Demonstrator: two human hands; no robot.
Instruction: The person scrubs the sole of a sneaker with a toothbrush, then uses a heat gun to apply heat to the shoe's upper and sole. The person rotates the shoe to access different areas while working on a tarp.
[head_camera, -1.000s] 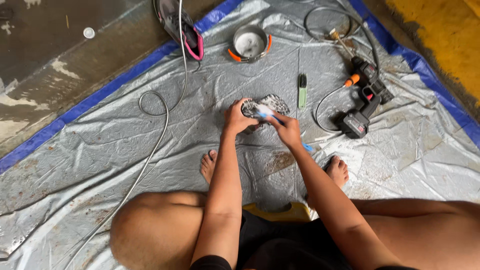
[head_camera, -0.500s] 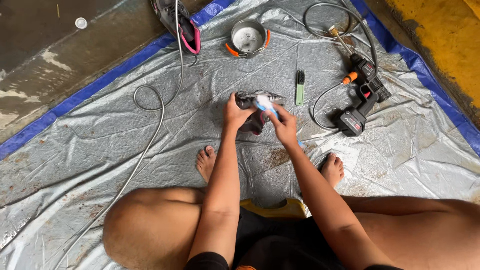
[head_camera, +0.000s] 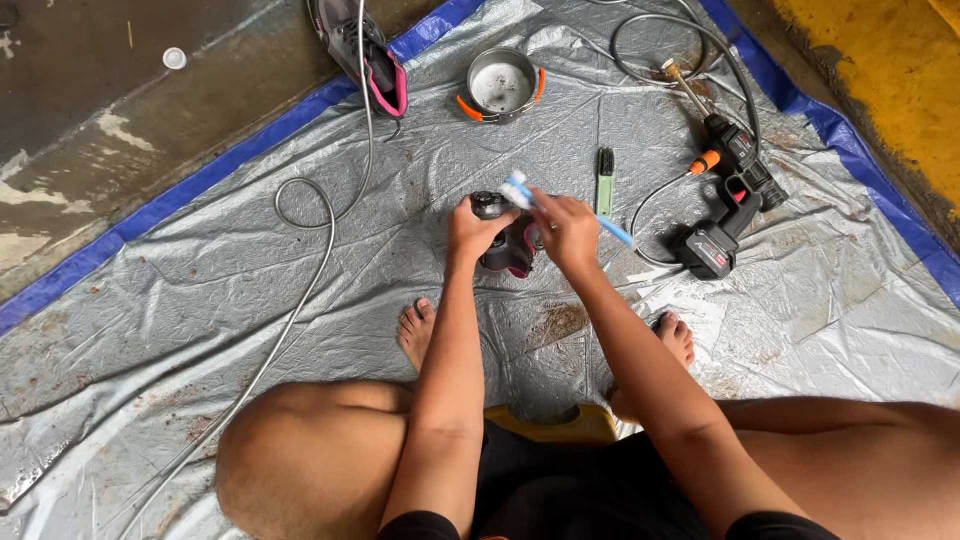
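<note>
My left hand (head_camera: 472, 227) grips a dark shoe with pink trim (head_camera: 512, 246), holding it just above the silver tarp (head_camera: 200, 300). My right hand (head_camera: 566, 229) holds a blue and white toothbrush (head_camera: 520, 190), with its bristle head against the top of the shoe and its handle sticking out to the right. My bare feet rest on the tarp below the shoe.
A second grey and pink shoe (head_camera: 368, 52) lies at the tarp's top edge. A small metal pot with orange handles (head_camera: 502, 82) stands nearby. A green brush (head_camera: 604, 178) lies right of my hands. A cordless spray gun (head_camera: 728, 200) with hoses sits at right. A hose (head_camera: 300, 290) runs across left.
The shoe has been turned in my left hand from sole-up to its side, and the toothbrush head now rests on the shoe's top. The view has shifted slightly.
</note>
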